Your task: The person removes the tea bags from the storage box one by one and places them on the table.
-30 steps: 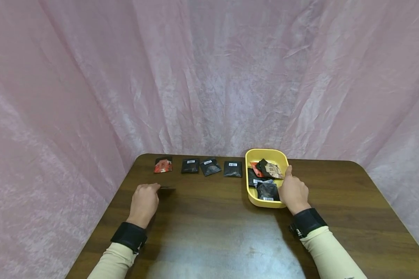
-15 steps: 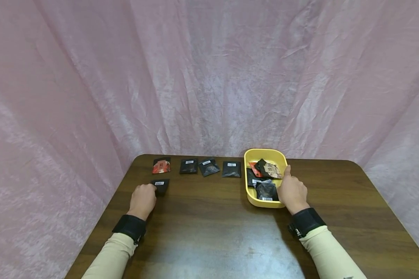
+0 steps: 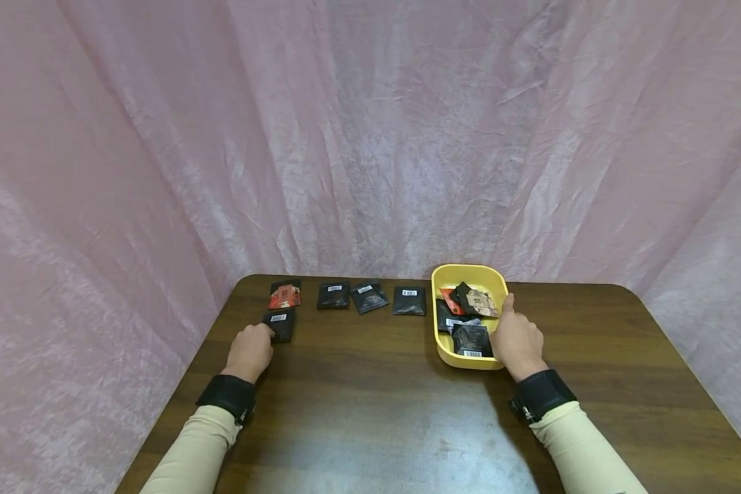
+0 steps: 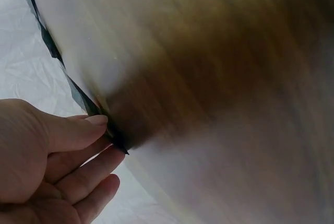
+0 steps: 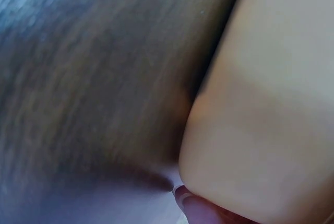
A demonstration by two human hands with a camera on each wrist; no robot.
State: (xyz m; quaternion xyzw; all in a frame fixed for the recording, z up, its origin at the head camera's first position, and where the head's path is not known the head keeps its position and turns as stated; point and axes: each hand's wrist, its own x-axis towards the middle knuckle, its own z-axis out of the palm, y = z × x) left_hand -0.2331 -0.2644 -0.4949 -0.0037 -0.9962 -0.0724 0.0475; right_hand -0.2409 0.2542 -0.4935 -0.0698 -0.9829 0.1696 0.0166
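From the head camera: I sit at a dark brown wooden surface (image 3: 370,384) with rounded corners, a pale sheen on its near middle, and crinkled pink cloth (image 3: 370,137) hung behind and to both sides. My left hand (image 3: 250,351) pinches the near edge of a black packet (image 3: 280,324) with a white barcode label, lying flat near the surface's left edge. Just beyond it sits a red packet (image 3: 285,294), first in a far row with three black packets (image 3: 370,297). My right hand (image 3: 516,339) grips the right wall of a yellow tray (image 3: 469,276) holding more packets, thumb raised along the rim.

From the left wrist camera: my thumb and fingers (image 4: 78,130) close on the thin black edge of the packet (image 4: 78,96) against the blurred wood grain.

From the right wrist camera: the tray's (image 5: 271,104) pale yellow wall fills the right side, one fingertip (image 5: 195,208) pressed to its lower edge, the surface (image 5: 94,88) blurred beside it.
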